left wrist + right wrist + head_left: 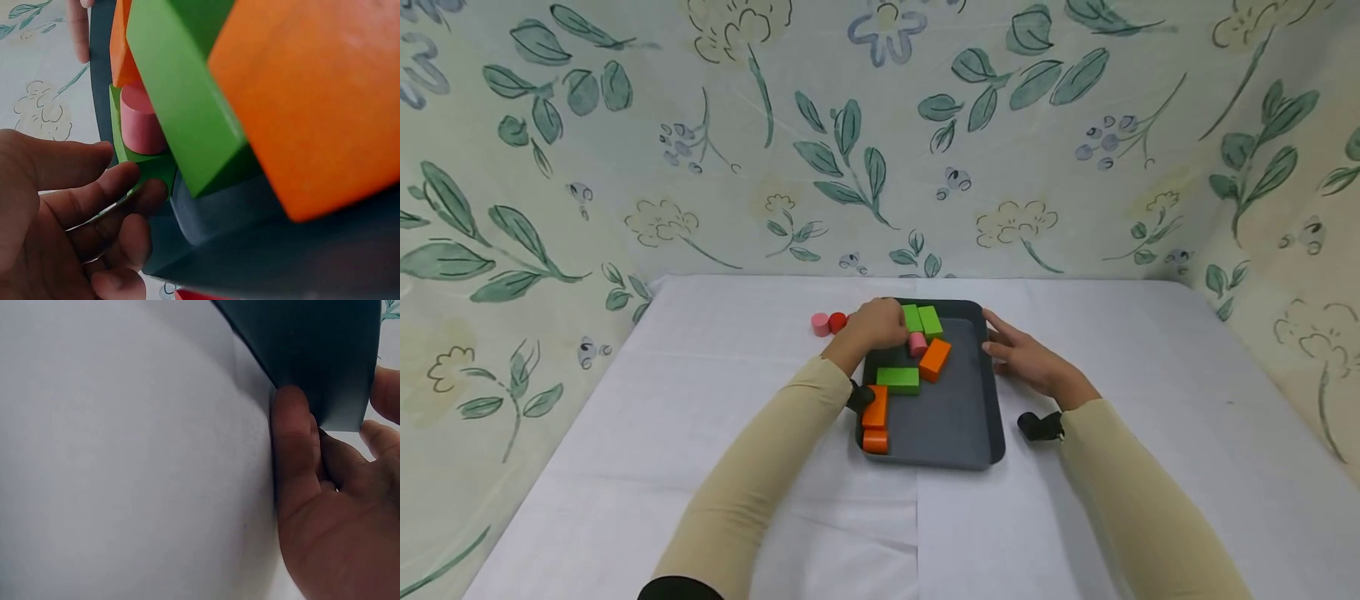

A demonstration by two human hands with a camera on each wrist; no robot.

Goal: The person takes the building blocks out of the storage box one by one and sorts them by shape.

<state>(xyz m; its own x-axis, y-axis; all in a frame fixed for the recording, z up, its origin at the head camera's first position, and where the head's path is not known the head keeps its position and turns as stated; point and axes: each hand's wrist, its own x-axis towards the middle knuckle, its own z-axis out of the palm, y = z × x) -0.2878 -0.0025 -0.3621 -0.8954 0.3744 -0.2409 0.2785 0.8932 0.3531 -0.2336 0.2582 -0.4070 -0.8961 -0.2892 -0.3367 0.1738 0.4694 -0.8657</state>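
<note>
A dark grey tray (947, 425) lies on a white-covered table, with colored blocks inside. My left hand (880, 323) reaches over its far left corner, fingers curled. In the left wrist view, that hand's thumb and fingertips pinch the end of a green block (155, 167), partly hidden by them. A pink cylinder (142, 122) stands close by. Beside the held block is another green block (930, 322). My right hand (1026, 354) touches the tray's right wall from outside, its fingers fairly straight and spread.
Inside the tray also lie a tilted orange block (935, 360), a green block (898, 381), an orange block (875, 408) and a rounded orange piece (876, 442). Left of the tray stand a pink cylinder (821, 325) and a red cylinder (837, 322). A floral cloth (850, 225) hangs behind.
</note>
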